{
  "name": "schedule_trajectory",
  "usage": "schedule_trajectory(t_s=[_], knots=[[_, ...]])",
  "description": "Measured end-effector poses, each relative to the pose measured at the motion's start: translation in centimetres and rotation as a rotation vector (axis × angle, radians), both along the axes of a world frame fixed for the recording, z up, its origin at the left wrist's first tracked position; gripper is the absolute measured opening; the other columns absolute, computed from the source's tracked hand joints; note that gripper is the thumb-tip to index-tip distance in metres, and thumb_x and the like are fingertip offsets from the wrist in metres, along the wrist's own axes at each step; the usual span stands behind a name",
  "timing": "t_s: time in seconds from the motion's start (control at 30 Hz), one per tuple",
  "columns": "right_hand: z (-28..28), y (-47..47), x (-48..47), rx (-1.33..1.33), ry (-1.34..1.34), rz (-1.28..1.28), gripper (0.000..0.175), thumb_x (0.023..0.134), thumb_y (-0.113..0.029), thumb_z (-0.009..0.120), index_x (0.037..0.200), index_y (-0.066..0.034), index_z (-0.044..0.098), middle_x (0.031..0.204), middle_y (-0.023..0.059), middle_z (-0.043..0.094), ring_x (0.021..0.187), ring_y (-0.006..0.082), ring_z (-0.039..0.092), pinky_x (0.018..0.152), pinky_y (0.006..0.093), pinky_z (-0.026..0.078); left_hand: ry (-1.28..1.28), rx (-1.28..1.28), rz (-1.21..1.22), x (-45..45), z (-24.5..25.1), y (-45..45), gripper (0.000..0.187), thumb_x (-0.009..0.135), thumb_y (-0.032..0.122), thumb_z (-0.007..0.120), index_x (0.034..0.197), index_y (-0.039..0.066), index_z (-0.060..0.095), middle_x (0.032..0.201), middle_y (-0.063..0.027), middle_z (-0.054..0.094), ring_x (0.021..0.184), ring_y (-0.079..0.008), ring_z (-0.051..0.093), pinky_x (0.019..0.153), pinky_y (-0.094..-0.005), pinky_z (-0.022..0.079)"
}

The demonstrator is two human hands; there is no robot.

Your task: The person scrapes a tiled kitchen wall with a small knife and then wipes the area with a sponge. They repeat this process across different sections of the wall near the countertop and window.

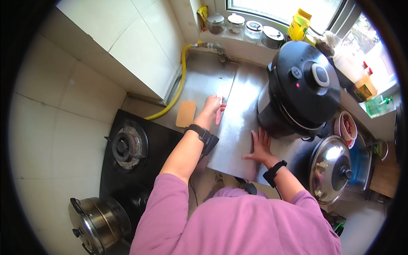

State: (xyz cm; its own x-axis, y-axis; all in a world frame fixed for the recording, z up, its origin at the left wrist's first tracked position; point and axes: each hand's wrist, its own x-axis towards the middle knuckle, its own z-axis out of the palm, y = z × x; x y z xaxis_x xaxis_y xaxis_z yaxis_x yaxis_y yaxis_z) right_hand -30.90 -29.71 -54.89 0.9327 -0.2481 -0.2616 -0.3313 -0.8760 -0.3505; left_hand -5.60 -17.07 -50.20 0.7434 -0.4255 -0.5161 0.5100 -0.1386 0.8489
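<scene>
My left hand point(214, 105) is closed around a slim pink and white object point(218, 117), held above the stainless steel countertop point(234, 127). Its exact kind is unclear, as the fingers cover part of it. My right hand point(262, 147) lies palm down with fingers spread on the countertop, its fingertips close to the base of a black electric pressure cooker point(306, 79). That cooker has its lid on and a small pink-red dot showing on top. A tan rectangular board or pad point(185, 114) lies to the left of my left hand.
A black gas stove point(159, 143) bears a steel pot point(102, 220) at lower left. A yellow corrugated hose point(182, 76) runs along the wall. Lidded jars point(236, 24) line the windowsill. Rightward are a domed steel lid point(330, 169), bowls point(346, 126) and a sink point(363, 165).
</scene>
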Motion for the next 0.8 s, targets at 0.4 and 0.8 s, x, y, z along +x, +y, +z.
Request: schedule_trajectory(t_s=[0.4,0.8], knots=[[-1.4,-0.9,0.7,0.085,0.329,0.080,0.149,0.036,-0.070,0.078,0.146,-0.0146,-0.006,0.145,0.0293,-0.020,0.131,0.0559,-0.014,0.101,0.0670,-0.004,-0.328,0.012,0.096,11.4,9.9,-0.4,0.020,0.092,0.007,0.032,0.107,0.005,0.045,0.076,-0.0065,0.053,0.052,-0.0075,0.042,0.042,-0.0207,0.037],[-1.2,-0.9,0.7,0.089,0.351,0.078,0.150,0.036,-0.073,0.076,0.146,-0.0138,-0.007,0.144,0.0313,-0.021,0.128,0.0615,-0.008,0.099,0.0697,-0.002,-0.466,-0.301,0.408,23.2,14.2,-6.3,0.024,0.096,0.012,0.034,0.116,-0.001,0.038,0.077,-0.0103,0.057,0.055,-0.0138,0.054,0.046,-0.0269,0.047]])
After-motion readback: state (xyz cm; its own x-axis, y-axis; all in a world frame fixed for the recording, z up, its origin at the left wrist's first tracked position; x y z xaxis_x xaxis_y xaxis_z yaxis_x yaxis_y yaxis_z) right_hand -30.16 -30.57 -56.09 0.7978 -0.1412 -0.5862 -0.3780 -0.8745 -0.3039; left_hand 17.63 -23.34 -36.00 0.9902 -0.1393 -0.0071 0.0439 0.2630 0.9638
